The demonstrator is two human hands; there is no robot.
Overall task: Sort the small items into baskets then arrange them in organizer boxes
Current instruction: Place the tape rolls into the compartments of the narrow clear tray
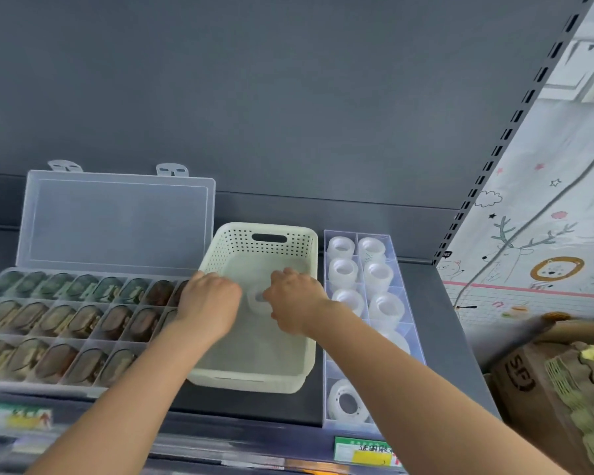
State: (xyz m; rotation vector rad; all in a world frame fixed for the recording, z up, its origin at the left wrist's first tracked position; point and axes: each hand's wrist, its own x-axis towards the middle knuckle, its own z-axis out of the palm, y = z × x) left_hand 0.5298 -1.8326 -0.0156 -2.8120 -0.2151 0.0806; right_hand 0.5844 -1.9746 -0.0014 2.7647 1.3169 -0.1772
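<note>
We see soft, even light, brightest on the wall (528, 234) at right, scarcely any shadows, blurred labels (18, 418) along the bottom edge, and a post (515, 121) slanted by wide-angle distortion.

— What can we say of the forearms (124, 392)?
— We see both bare, right up to the frame's lower edge.
— And the left hand (208, 303) and right hand (295, 299)?
— Bare too, we'd say; finer detail is blurred.
</note>
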